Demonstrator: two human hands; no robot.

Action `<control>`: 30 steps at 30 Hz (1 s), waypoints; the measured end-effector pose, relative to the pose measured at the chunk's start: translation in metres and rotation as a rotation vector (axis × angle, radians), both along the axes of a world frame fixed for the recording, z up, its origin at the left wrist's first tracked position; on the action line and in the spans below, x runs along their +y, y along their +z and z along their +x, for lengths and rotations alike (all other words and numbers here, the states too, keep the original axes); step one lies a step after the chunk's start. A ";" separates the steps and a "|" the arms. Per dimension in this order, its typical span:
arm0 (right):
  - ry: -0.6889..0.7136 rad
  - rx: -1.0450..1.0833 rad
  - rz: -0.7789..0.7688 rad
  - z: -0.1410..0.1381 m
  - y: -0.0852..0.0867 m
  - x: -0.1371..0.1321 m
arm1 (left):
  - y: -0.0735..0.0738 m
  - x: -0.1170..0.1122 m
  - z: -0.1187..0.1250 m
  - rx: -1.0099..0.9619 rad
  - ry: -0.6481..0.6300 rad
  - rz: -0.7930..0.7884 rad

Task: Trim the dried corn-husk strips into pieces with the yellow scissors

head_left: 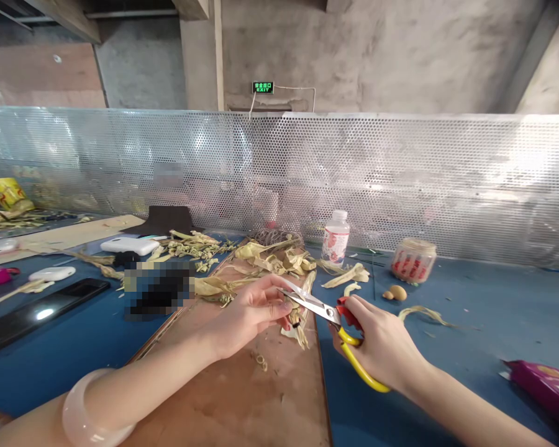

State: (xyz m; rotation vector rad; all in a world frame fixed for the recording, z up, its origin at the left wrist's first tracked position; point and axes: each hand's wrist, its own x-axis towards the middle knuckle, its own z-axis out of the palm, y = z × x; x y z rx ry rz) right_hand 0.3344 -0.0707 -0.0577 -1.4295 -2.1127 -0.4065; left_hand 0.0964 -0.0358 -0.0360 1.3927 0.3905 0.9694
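My right hand (384,341) is closed round the red and yellow handles of a pair of scissors (314,305). Their blades are slightly apart and point left, reaching my left hand (246,313). Between the fingertips of that hand is a small pale-yellow bundle of what looks like dried corn husk (300,334), its loose ends hanging down. Fingers and blades hide part of the bundle, so I cannot tell whether the blades touch it. Below both hands lies a brown board (242,397) with a small curled scrap (261,362) on it.
Dried husk pieces (293,257) are heaped at the board's far end. Behind them stands a perforated metal screen (400,180). A white bottle (336,239), a jar (413,261) and a purple packet (545,388) are on the right; a black phone (41,313) lies left.
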 end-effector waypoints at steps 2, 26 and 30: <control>0.002 -0.002 0.002 0.000 0.001 0.000 | 0.000 0.000 0.000 0.019 0.007 0.016; 0.013 0.002 -0.019 -0.005 0.001 -0.002 | 0.003 -0.004 0.002 0.094 0.074 0.018; 0.034 0.010 0.015 -0.003 -0.001 0.000 | 0.002 -0.003 0.001 0.054 0.062 -0.001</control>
